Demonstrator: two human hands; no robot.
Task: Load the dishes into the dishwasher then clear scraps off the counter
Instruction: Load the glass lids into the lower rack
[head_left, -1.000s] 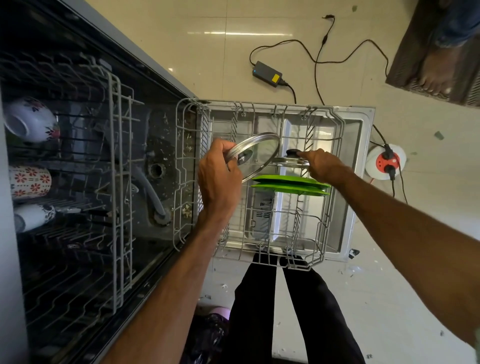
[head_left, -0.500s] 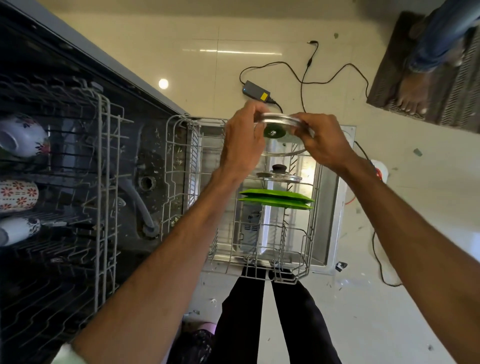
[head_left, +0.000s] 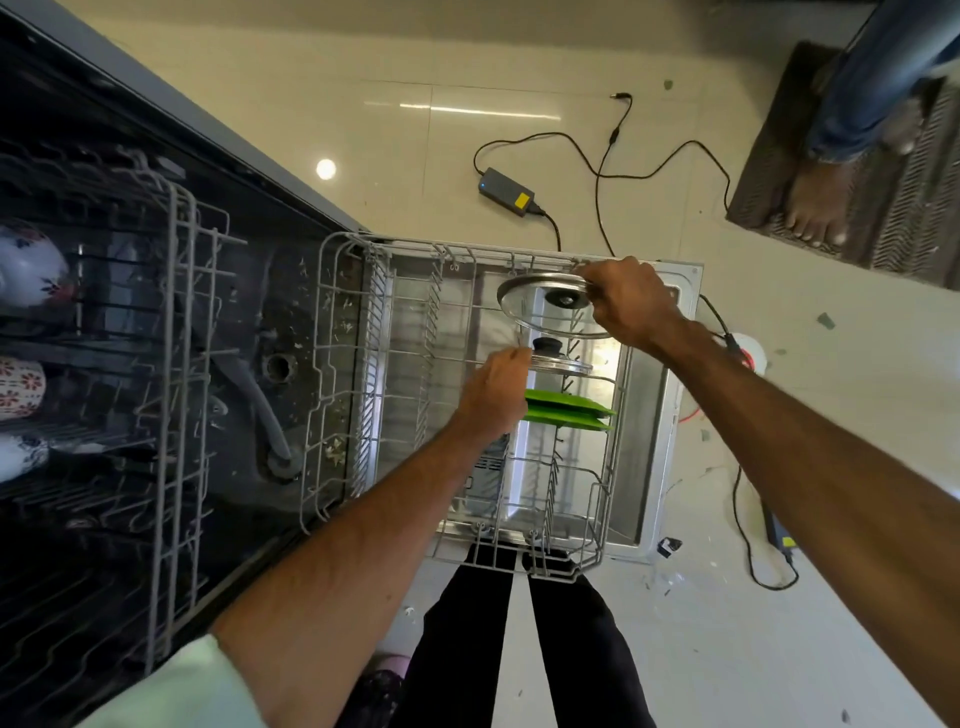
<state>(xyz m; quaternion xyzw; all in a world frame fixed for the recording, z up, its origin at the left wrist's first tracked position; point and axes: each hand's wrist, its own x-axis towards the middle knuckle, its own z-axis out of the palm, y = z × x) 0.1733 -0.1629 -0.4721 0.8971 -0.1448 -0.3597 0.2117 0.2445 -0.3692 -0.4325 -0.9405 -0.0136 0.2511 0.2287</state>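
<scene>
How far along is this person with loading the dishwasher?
Done: two green plates and a first lid stand in the lower rack; cups sit in the upper rack. In hand: the right hand holds a second lid at the rack's far end, the left hand at the first lid's edge. Left: seating the second lid; the counter is out of view.

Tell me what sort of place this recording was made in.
Most likely a home kitchen: an open dishwasher with its lower rack pulled out, a glass lid and green plates standing in it, and patterned cups in the upper rack.
</scene>
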